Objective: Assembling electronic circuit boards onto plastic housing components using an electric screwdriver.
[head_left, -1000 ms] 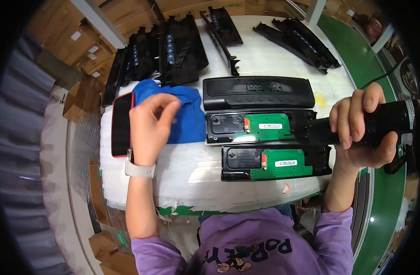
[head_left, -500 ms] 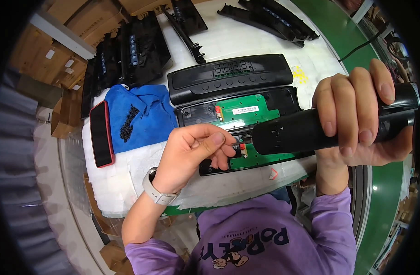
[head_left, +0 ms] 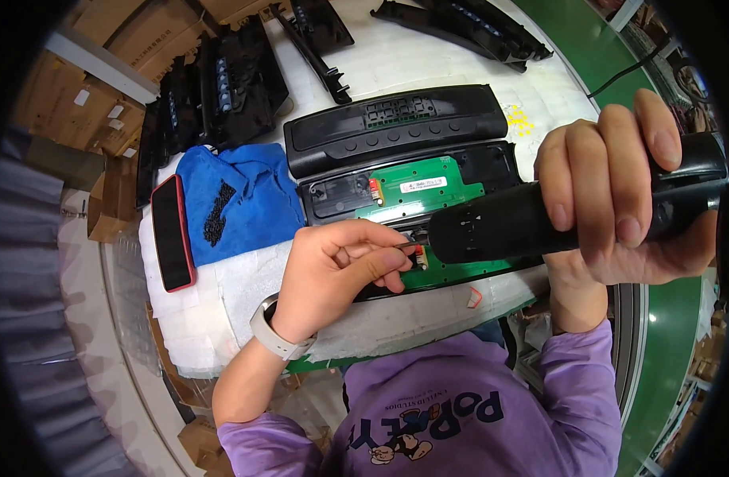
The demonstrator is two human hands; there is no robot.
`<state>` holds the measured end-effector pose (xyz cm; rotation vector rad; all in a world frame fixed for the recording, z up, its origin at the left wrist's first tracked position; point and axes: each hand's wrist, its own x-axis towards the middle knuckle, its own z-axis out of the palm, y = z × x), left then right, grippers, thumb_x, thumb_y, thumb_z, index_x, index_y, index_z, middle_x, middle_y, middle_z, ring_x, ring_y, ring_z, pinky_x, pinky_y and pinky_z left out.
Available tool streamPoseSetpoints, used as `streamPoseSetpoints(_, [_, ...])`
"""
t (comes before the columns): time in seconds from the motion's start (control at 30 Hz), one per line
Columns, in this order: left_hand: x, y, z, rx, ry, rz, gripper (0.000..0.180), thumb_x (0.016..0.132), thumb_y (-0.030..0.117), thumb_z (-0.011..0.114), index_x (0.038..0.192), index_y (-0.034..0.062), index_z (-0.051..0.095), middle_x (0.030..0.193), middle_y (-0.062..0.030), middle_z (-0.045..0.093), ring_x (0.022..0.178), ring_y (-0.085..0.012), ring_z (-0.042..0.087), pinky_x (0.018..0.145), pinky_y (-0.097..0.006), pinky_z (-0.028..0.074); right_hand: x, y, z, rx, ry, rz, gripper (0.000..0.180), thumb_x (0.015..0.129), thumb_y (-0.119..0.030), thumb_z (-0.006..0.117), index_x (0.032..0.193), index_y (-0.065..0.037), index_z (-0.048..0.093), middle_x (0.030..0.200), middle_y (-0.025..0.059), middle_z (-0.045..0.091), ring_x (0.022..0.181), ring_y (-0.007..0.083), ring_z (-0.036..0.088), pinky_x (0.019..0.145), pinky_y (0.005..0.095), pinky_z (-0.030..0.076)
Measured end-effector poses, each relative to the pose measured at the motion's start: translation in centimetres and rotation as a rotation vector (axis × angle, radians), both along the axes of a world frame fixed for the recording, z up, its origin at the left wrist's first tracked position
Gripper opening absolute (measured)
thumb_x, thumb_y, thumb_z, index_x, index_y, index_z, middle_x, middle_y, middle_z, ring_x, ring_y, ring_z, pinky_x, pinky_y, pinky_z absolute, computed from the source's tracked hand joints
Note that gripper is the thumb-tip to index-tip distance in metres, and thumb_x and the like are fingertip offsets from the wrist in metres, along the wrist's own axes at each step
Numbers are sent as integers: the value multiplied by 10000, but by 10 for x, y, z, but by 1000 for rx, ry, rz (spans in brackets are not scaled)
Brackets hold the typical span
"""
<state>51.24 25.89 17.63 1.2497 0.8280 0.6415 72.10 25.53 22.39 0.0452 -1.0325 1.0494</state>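
My right hand (head_left: pixel 611 187) is wrapped around the thick black body of a cordless screwdriver (head_left: pixel 491 226), held level with its front end pointing left. At that end my left hand (head_left: pixel 336 262) pinches the thin dark bit (head_left: pixel 404 245) between thumb and forefinger. Any screw at its tip is hidden by the fingers. Beneath the tool lie two open black housings with green circuit boards; the nearer one is largely covered, while the farther board (head_left: pixel 452 169) shows a white label. Beyond them rests a black clock-like panel (head_left: pixel 396 127) with a row of round buttons.
Small black screws (head_left: pixel 219 215) are heaped on a blue cloth (head_left: pixel 261 199) at left, beside a red-edged phone (head_left: pixel 172 232). Black plastic housings (head_left: pixel 241 83) stand along the far left, more (head_left: pixel 468 32) at the back. Yellow bits (head_left: pixel 520 121) lie at right.
The gap between the screwdriver's front end and my left fingertips looks a little smaller. The tool has shifted slightly left and up. My head view has moved a little; both hands keep their grips.
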Motion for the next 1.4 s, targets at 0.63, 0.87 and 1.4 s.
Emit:
streamPoseSetpoints(0.63, [3, -10, -4, 313, 173, 159, 117, 760, -60, 622, 866, -30, 662, 750, -95, 664, 665, -133, 668, 564, -196, 512, -1, -8, 3, -235, -133, 49, 464, 834, -455, 542, 1038, -54, 431, 673, -12, 463, 496, 90, 436, 600, 269, 392])
streamPoseSetpoints(0.87, [5, -13, -4, 319, 98, 226, 112, 765, -68, 627, 869, -37, 655, 752, -98, 664, 664, -133, 663, 567, -190, 509, 3, -1, -2, -311, -8, -8, 504, 873, -476, 457, 1056, -6, 465, 685, 7, 433, 527, 96, 398, 588, 270, 351])
streamPoseSetpoints(1.4, [2, -5, -13, 393, 227, 203, 66, 796, 5, 612, 846, -27, 642, 740, -88, 657, 613, -114, 648, 535, -193, 478, 3, 3, 5, -260, -202, 118, 509, 829, -463, 540, 1035, -9, 434, 663, 4, 460, 474, 97, 451, 527, 258, 379])
